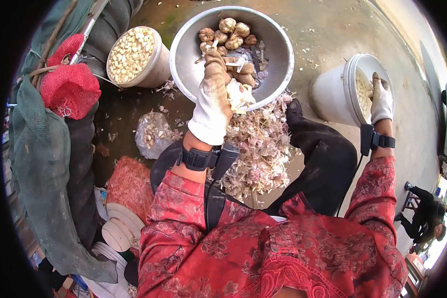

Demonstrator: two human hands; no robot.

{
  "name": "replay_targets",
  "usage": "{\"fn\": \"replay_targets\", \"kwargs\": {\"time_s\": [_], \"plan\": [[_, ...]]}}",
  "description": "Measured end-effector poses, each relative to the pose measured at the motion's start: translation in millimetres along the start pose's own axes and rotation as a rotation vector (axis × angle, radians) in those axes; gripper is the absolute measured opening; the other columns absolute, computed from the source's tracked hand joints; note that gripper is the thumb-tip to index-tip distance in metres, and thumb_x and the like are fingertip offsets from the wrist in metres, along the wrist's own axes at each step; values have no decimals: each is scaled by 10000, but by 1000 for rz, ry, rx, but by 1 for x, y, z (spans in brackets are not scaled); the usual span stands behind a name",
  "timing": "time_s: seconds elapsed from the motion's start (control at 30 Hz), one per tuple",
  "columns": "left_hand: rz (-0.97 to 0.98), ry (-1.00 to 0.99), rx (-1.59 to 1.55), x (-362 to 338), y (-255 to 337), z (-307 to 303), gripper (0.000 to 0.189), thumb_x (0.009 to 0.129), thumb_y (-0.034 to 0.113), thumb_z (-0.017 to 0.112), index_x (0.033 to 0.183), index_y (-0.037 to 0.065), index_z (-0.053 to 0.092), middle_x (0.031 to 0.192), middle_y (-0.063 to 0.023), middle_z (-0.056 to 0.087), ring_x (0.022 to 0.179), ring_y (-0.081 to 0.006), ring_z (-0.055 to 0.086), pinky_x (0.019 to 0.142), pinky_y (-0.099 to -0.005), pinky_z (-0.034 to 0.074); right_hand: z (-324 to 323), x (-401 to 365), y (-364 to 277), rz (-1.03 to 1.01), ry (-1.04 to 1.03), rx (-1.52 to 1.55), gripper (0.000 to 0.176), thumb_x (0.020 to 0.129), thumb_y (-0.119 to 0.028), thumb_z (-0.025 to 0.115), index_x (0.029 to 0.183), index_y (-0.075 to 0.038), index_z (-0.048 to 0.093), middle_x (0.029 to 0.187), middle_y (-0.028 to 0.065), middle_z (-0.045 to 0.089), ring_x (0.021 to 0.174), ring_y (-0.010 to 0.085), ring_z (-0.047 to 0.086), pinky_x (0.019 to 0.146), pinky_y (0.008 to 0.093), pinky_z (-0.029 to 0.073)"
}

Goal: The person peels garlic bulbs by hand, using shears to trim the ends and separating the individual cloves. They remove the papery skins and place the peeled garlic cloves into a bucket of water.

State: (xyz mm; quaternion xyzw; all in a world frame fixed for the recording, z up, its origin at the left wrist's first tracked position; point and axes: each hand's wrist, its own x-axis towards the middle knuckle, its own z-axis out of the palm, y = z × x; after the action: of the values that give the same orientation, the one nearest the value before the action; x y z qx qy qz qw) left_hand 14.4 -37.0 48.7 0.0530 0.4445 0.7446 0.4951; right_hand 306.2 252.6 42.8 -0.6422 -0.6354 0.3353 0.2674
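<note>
My left hand (216, 94), in a dirty white work glove, is closed over the near part of a metal basin (185, 69). Its fingers curl around a pale, partly peeled garlic bulb (239, 95), with loose papery skin near the fingertips. Several unpeeled garlic bulbs (227, 32) lie at the far side of the basin, beside skin scraps. Over the rim of a white bucket (333, 92) on the right is my gloved right hand (381, 99), its fingers extended and slightly apart. Peeled cloves (362, 92) show inside this bucket; I see nothing held in that hand.
A heap of garlic skins (258, 154) lies between my legs. At left stand a bucket of peeled cloves (131, 54), a clear plastic bag (154, 134), a red mesh sack (129, 186) and green netting (44, 174). Another person (424, 213) is far right.
</note>
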Motion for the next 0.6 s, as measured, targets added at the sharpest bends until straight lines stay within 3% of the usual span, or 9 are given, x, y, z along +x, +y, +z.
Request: {"fn": "replay_targets", "kwargs": {"time_s": [0.03,0.1,0.17,0.23,0.4,0.47,0.5,0.57,0.6], "plan": [[22,7,11,-2,0,3,608,920,592,413,947,26,633,738,-74,635,634,-163,598,585,-287,501,-13,8,10,-70,116,-409,420,910,-391,585,1091,-13,607,978,142,669,874,208,637,754,333,498],[39,-21,32,-4,-1,4,613,918,599,411,948,30,635,742,-71,638,642,-161,599,595,-287,501,-20,-5,6,-130,199,-515,503,894,-437,573,1115,14,603,1009,174,668,922,265,632,837,378,476],[51,-46,57,-6,-4,3,617,916,607,410,949,34,637,745,-68,640,649,-158,600,605,-287,500,-16,-16,12,-166,60,-250,438,914,-399,570,1093,0,606,964,143,672,890,219,635,784,337,494],[61,-50,87,-5,-8,4,600,917,597,406,962,43,632,736,-64,640,651,-155,599,607,-283,498,12,-64,-26,20,-263,331,327,952,-330,546,1070,-28,592,865,53,643,760,80,596,649,209,482],[39,-140,168,-13,-15,-2,510,932,534,408,1045,68,581,821,-49,634,683,-131,587,640,-279,499,68,-189,-109,-9,-806,338,381,940,-381,549,1101,-36,575,807,33,617,641,67,543,602,217,466],[-19,-171,178,-19,-15,0,483,935,516,407,1070,78,560,869,-43,628,705,-122,582,652,-280,499,86,-216,-116,-130,-925,386,389,913,-358,601,1141,-45,559,869,35,613,720,71,546,661,228,468],[19,-178,219,-22,-16,1,502,954,509,353,1096,69,548,916,-47,614,778,-131,576,695,-276,495,91,-221,-118,-280,-925,191,400,903,-346,622,1163,-51,551,907,42,616,818,84,563,724,244,480],[100,-192,303,-28,-17,2,546,992,495,247,1148,52,526,1009,-56,585,924,-149,564,781,-270,489,88,-235,-126,-271,-1046,295,416,891,-346,639,1168,-49,548,916,63,620,888,94,570,772,259,484],[-83,-283,169,-29,-5,-1,410,1010,365,310,1178,48,508,1064,-72,581,936,-159,570,810,-291,494,93,-237,-122,-248,-1038,372,422,877,-309,661,1183,-47,535,915,60,625,890,90,576,775,261,488]]}}
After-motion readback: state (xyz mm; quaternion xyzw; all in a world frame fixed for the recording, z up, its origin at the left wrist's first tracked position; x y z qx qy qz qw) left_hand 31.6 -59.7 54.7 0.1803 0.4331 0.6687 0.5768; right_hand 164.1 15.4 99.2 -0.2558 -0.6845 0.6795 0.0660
